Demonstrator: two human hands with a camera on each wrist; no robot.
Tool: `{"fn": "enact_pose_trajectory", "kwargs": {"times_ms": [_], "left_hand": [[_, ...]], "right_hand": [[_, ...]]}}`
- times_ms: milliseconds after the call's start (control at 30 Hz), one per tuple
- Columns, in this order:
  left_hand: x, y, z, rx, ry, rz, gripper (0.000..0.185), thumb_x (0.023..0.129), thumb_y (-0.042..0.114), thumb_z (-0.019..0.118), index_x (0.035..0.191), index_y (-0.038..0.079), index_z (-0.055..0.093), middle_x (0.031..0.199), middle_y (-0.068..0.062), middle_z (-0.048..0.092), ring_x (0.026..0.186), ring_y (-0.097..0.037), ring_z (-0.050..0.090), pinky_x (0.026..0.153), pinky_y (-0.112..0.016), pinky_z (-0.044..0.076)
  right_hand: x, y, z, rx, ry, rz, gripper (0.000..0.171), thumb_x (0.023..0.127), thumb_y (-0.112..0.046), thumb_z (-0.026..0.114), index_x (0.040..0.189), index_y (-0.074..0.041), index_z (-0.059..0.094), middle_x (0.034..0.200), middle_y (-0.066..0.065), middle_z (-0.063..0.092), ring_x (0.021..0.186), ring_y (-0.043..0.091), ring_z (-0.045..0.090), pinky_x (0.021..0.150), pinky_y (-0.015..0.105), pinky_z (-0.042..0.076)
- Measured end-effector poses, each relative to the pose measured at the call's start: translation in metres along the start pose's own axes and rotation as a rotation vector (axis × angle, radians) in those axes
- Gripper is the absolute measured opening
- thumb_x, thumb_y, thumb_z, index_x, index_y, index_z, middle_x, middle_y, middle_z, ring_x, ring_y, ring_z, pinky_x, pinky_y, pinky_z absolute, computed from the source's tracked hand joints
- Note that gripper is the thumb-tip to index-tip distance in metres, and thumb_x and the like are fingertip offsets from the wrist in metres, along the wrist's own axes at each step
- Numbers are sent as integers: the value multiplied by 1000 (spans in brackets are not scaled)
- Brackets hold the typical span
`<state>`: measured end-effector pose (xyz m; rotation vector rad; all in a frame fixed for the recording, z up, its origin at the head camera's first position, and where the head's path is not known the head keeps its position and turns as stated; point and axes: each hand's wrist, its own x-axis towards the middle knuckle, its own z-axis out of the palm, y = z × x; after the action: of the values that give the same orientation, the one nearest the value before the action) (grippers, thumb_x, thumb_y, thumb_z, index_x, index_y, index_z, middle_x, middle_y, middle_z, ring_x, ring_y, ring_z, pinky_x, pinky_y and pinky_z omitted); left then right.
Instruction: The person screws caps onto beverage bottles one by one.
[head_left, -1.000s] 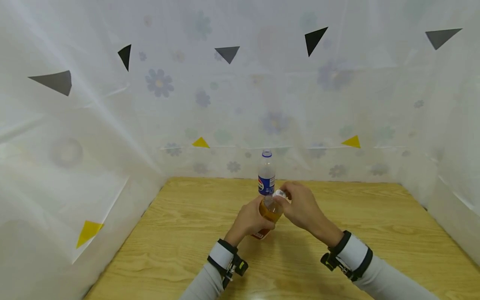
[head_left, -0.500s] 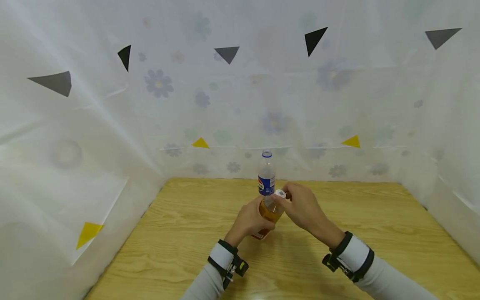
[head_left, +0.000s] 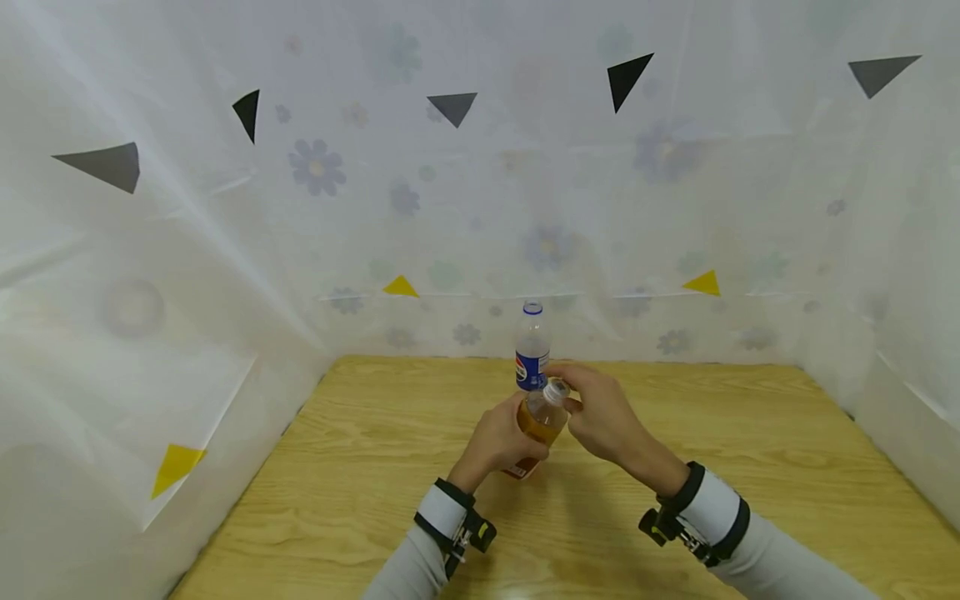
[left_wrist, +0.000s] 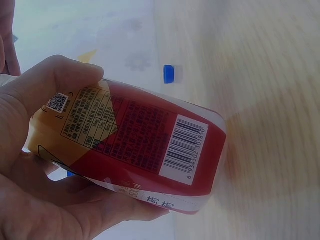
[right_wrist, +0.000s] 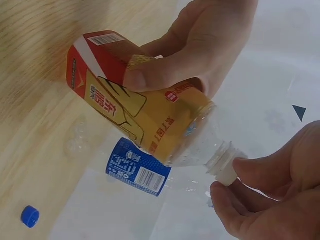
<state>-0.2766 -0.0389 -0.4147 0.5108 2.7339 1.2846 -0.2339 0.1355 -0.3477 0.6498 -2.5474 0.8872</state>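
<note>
A clear plastic drink bottle with a red-and-yellow label (right_wrist: 145, 107) leans to the right over the table. My left hand (head_left: 502, 439) grips it round the body; in the left wrist view the thumb lies across the label (left_wrist: 135, 132) and the other fingers are beneath. White and small, the bottle cap (right_wrist: 227, 172) is at the bottle's mouth. Thumb and forefinger of my right hand (right_wrist: 280, 187) pinch it from either side. Just behind stands a clear bottle with a blue label (head_left: 531, 368), uncapped, its lower part hidden by the held bottle and hands.
A loose blue cap (left_wrist: 169, 74) lies on the wooden table (head_left: 360, 467), also visible in the right wrist view. White sheeting (head_left: 480, 192) with faded flowers and dark and yellow triangles encloses the back and sides.
My right fingers have shifted round the white cap, the forefinger now reaching farther left behind it. The left hand and the bottle have stayed nearly still.
</note>
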Motion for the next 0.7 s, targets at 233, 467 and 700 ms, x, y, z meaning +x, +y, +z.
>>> {"fn": "enact_pose_trajectory", "kwargs": {"times_ms": [233,467,700], "left_hand": [[-1,2,-2,12,-7,11,75,74,18,89,140,13,55,120,-7,70,100,-21,68,85,-41,57],[-1,2,-1,8,-7,10,75,73,18,89,139,12,55,120,-7,70,100,-21,68,86,-41,57],[-2,2,-1,4,-4,11,74,73,18,90,138,12,55,120,-7,70,101,-22,68,87,-42,57]], "right_hand": [[-1,2,1,9,23,3,44,84,21,56,121,3,69,119,20,71,110,39,68,86,51,58],[0,3,4,3,25,2,41,85,21,57,120,4,70,118,21,71,108,39,68,85,50,59],[-1,4,5,-13,28,28,27,92,8,63,118,4,69,114,21,67,101,37,68,80,48,59]]}}
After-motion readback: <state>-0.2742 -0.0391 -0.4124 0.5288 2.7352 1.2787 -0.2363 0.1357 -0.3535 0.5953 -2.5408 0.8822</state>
